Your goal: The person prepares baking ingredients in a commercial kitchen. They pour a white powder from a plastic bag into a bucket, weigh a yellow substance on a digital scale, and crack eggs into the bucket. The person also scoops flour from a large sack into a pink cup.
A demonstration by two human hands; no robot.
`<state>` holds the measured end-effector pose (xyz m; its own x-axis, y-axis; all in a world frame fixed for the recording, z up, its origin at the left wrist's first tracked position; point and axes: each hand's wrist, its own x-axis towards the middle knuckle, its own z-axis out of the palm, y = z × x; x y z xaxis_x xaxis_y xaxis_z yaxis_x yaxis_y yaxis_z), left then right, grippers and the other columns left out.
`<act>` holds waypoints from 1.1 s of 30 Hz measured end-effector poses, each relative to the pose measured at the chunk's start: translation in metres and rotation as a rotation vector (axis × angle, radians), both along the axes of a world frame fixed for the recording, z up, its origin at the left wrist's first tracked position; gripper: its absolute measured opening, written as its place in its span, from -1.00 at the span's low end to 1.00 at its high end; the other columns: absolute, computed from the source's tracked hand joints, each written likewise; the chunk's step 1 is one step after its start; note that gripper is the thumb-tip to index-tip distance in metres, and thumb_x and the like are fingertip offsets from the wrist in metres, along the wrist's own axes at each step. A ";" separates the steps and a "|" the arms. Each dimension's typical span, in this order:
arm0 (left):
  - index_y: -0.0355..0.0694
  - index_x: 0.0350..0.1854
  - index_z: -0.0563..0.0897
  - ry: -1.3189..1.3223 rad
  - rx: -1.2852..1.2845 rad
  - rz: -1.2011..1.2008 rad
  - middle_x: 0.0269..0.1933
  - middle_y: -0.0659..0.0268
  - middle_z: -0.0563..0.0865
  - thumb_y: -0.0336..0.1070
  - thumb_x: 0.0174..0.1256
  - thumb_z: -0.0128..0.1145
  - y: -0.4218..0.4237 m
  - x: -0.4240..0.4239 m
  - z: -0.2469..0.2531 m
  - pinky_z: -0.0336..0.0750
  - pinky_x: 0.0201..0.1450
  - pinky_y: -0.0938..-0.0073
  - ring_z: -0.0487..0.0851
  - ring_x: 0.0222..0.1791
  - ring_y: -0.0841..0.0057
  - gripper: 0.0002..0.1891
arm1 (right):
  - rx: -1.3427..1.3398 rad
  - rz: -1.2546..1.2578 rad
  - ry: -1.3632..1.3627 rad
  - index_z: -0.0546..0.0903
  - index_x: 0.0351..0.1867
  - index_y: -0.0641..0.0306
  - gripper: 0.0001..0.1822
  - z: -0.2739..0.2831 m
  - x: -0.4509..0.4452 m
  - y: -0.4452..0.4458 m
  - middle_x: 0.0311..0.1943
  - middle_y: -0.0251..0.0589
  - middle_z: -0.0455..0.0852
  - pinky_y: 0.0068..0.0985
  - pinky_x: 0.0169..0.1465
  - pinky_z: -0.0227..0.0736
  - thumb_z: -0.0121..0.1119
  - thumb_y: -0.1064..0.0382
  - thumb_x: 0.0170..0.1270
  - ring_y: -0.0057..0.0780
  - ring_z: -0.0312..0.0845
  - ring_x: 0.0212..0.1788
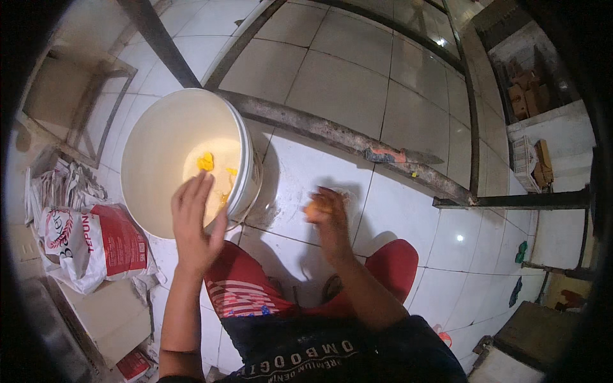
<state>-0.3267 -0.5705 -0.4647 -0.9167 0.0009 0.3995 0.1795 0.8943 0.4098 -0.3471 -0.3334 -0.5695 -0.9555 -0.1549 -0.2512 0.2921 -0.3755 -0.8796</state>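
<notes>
A large white plastic bucket (143,158) stands tilted-looking before me on the left. Pale yellow grainy material (194,155) covers its bottom, with a bright yellow lump (205,162) on top and more yellow smears near the right wall. Over the near side of the opening is my left hand (194,215), thumb spread from the fingers, with nothing seen in it. My right hand (333,218) hovers above the floor between my knees, fingers curled around a small orange-brown object (317,211). Blur hides what that object is. Beside it, thin clear plastic (352,198) seems to lie on the tiles.
A worn metal frame bar (311,127) crosses low beyond the bucket, joined to an upright leg (165,45). Left of the bucket rests a red and white flour sack (96,244) on a cardboard box (105,318). At right are a white basket (524,163) and shelves.
</notes>
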 end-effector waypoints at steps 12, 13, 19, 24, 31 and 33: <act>-0.28 -0.06 0.56 -0.160 -0.092 0.192 0.02 0.10 0.55 -0.42 0.14 0.05 -0.005 -0.014 -0.028 0.30 0.20 0.18 0.40 0.14 0.11 -0.71 | 1.469 0.045 0.325 0.53 -0.31 0.27 -0.77 -0.211 -0.035 0.076 -0.33 -0.16 0.64 -0.16 -0.14 0.35 0.09 0.15 0.11 -0.17 0.52 -0.20; -0.28 -0.07 0.57 -0.159 -0.098 0.195 0.01 0.10 0.56 -0.42 0.13 0.05 -0.004 -0.016 -0.028 0.30 0.19 0.18 0.40 0.13 0.10 -0.71 | 1.563 0.055 0.420 0.56 -0.42 0.23 -0.81 -0.214 -0.040 0.082 -0.38 -0.18 0.65 -0.13 -0.14 0.31 0.08 0.16 0.08 -0.15 0.52 -0.22; -0.29 -0.11 0.57 -0.160 -0.105 0.199 -0.03 0.09 0.56 -0.44 0.08 0.04 -0.003 -0.019 -0.028 0.32 0.17 0.16 0.41 0.11 0.08 -0.72 | 1.668 0.402 0.455 0.59 -0.26 0.12 -0.76 -0.242 -0.046 0.110 -0.24 -0.16 0.65 -0.15 -0.13 0.37 0.07 0.08 0.12 -0.16 0.55 -0.17; -0.28 -0.14 0.58 -0.180 -0.090 0.227 -0.04 0.09 0.57 -0.41 0.08 0.06 -0.008 -0.015 -0.027 0.35 0.16 0.18 0.43 0.10 0.08 -0.73 | 1.543 0.613 0.412 0.59 -0.10 0.08 -0.67 -0.175 -0.054 0.110 -0.13 -0.12 0.64 -0.25 0.00 0.42 0.05 0.02 0.17 -0.11 0.55 -0.08; -0.29 -0.14 0.58 -0.148 -0.021 0.231 -0.10 0.09 0.59 -0.39 0.09 0.06 -0.013 -0.008 -0.033 0.38 0.13 0.21 0.45 0.07 0.09 -0.73 | 1.451 0.940 -0.187 0.57 -0.05 0.19 -0.63 -0.034 -0.082 0.102 -0.05 -0.07 0.60 -0.36 0.03 0.42 0.16 0.06 0.16 -0.23 0.53 -0.01; -0.29 -0.13 0.58 -0.137 0.015 0.227 -0.11 0.10 0.60 -0.39 0.09 0.05 -0.010 -0.010 -0.031 0.37 0.14 0.22 0.44 0.07 0.10 -0.73 | 1.176 0.718 -0.017 0.52 0.02 0.19 -0.59 -0.005 -0.083 0.095 -0.04 -0.11 0.57 -0.36 0.04 0.41 0.17 0.08 0.17 -0.27 0.50 0.02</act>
